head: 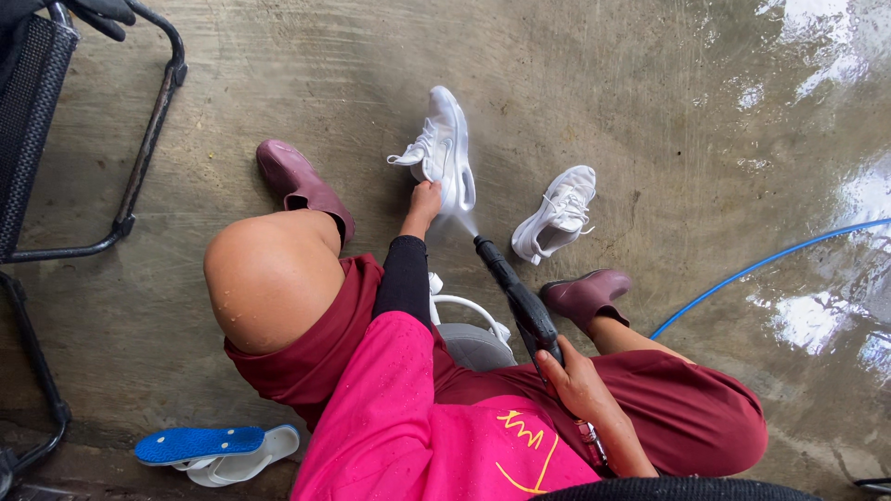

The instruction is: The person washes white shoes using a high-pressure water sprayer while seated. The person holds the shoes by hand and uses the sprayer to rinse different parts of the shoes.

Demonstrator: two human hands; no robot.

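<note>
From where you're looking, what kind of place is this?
Probably an outdoor yard or washing area. The concrete floor is wet, a blue hose runs across it, and the right hand aims a spray gun at a white sneaker held by the left hand.

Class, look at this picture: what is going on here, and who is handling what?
A seated person holds a white lace-up trainer up by its heel with the left hand. The right hand grips a black spray wand, whose nozzle sends a fine spray at the shoe. A second white trainer lies on the wet concrete floor. A blue hose runs across the floor at the right.
</note>
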